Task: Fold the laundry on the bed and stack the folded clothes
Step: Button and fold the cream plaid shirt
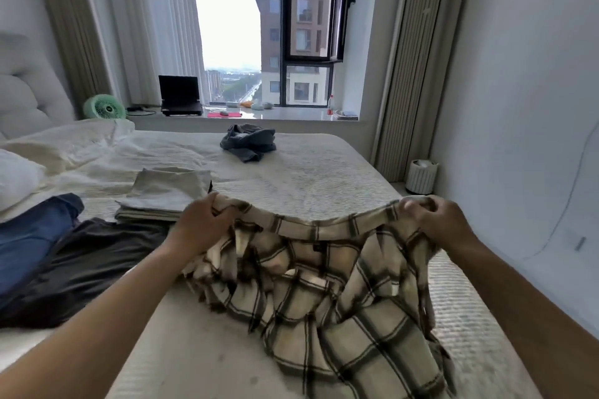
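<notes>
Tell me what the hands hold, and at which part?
Both hands grip the plaid shirt along its top edge: the left hand at the left end, the right hand at the right end.

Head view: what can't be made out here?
- Plaid shirt: bunched and motion-blurred between left hand and right hand; sleeves and buttons unclear.
- Folded stack: garment count unclear; left hand covers its corner.
- Blue garment: cut off by left edge.

A home bedroom: a bed [324, 178] with padded headboard [26, 91], pillows [16, 178], curtains [136, 26], and a windowsill [291, 115] holding a laptop [180, 95]
</notes>
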